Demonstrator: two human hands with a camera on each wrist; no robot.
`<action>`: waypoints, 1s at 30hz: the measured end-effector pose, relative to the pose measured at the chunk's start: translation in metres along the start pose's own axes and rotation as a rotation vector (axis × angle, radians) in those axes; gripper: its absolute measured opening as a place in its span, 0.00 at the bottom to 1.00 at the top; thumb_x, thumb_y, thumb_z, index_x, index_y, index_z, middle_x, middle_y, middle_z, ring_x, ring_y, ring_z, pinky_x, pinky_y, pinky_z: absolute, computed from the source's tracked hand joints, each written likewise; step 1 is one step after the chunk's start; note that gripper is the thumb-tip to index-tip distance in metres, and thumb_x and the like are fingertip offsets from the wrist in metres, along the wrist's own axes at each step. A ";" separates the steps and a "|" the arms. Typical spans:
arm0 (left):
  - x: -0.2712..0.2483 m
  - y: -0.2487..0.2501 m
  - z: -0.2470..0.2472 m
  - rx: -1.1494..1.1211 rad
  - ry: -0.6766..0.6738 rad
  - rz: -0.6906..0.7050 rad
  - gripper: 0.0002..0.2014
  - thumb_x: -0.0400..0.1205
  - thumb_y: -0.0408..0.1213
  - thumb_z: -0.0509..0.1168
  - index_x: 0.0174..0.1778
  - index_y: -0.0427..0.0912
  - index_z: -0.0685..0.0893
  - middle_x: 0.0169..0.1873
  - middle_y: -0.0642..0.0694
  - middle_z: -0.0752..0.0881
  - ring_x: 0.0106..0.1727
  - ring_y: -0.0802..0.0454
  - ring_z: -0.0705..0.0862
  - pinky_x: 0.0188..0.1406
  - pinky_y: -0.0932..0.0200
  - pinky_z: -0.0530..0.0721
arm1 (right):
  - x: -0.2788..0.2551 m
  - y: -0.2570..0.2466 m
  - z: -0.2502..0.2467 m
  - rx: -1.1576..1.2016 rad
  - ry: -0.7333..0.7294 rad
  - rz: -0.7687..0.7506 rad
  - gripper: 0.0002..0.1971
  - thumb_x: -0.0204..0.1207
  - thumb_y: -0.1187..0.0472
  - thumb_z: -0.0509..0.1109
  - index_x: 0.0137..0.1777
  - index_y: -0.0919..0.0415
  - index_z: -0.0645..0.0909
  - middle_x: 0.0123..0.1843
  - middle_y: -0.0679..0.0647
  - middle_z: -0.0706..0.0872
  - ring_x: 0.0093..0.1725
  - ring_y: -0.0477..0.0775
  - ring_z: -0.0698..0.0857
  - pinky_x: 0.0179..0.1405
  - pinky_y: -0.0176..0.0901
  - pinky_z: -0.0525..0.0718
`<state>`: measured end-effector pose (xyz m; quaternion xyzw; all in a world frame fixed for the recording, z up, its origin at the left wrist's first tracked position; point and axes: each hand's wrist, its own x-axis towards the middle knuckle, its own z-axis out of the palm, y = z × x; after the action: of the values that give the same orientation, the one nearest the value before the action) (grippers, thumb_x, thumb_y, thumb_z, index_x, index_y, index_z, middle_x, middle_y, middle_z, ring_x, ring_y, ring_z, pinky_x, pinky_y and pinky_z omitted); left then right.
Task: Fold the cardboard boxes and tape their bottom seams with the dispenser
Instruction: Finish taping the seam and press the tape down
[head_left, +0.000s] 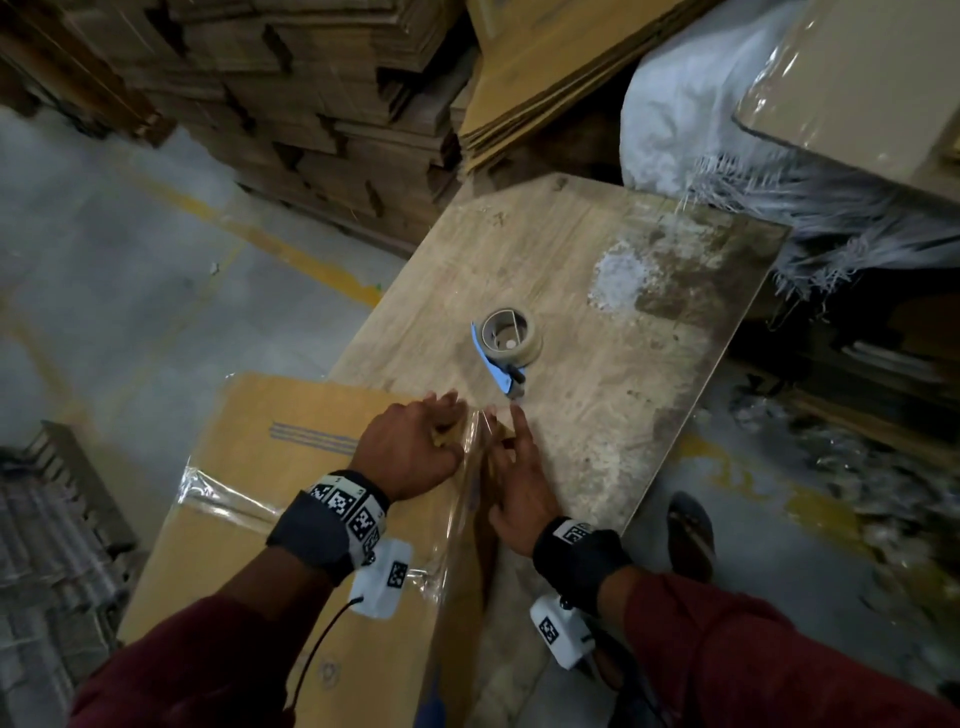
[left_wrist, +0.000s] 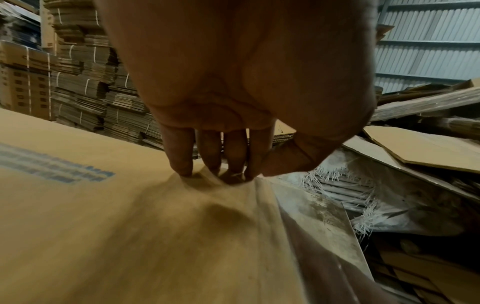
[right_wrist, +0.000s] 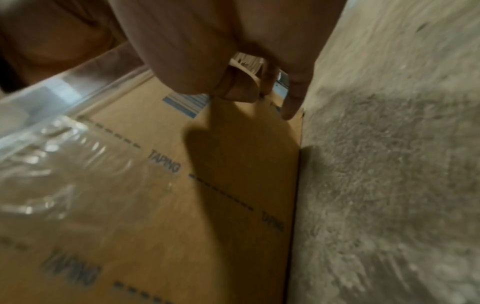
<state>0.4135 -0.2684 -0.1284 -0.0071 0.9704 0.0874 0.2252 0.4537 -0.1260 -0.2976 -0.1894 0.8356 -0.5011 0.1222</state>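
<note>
1. Furthest left of both hands, the brown cardboard box (head_left: 291, 499) with blue printed stripes lies with its taped face up, partly on the worn wooden table (head_left: 613, 291) and overhanging the table's left edge. A strip of clear glossy tape (head_left: 223, 499) crosses the box left of the left wrist.
2. The left hand (head_left: 410, 447) rests palm-down on the box's top face at its far right corner. Its grip is apart: straight fingers (left_wrist: 182, 156) press the cardboard and close on nothing.
3. Between the two hands, another run of clear tape (head_left: 467, 467) follows the box's right edge.
4. The right hand (head_left: 519, 478) lies flat against the box's right side, where that side meets the table. Its grip is also apart, with the fingers stretched forward along the face printed "TAPING".
5. Just beyond the right fingertips, apart from them, the blue-handled tape dispenser (head_left: 506, 345) with its tan roll lies on the table.
</note>
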 end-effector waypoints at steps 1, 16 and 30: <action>0.001 -0.002 0.002 -0.005 -0.001 0.003 0.38 0.68 0.51 0.60 0.78 0.54 0.82 0.80 0.56 0.77 0.82 0.51 0.75 0.73 0.52 0.80 | 0.000 -0.001 0.002 -0.029 0.015 -0.005 0.52 0.68 0.60 0.62 0.91 0.48 0.40 0.89 0.61 0.27 0.84 0.73 0.65 0.74 0.64 0.78; -0.004 0.000 0.000 -0.009 -0.035 0.056 0.40 0.68 0.56 0.57 0.82 0.54 0.79 0.85 0.56 0.70 0.87 0.52 0.66 0.76 0.52 0.75 | -0.020 0.006 -0.027 0.061 -0.015 -0.041 0.48 0.66 0.59 0.61 0.84 0.23 0.53 0.83 0.62 0.58 0.74 0.68 0.72 0.73 0.57 0.79; 0.005 -0.012 0.006 -0.049 -0.006 0.013 0.39 0.66 0.56 0.60 0.78 0.60 0.83 0.80 0.57 0.78 0.82 0.54 0.74 0.77 0.51 0.78 | 0.085 0.007 -0.072 0.632 -0.135 0.146 0.13 0.68 0.57 0.87 0.52 0.60 0.95 0.48 0.48 0.95 0.54 0.47 0.92 0.64 0.48 0.88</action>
<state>0.4124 -0.2790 -0.1374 -0.0063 0.9672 0.1129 0.2274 0.3472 -0.1029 -0.2713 -0.1146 0.6401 -0.7118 0.2655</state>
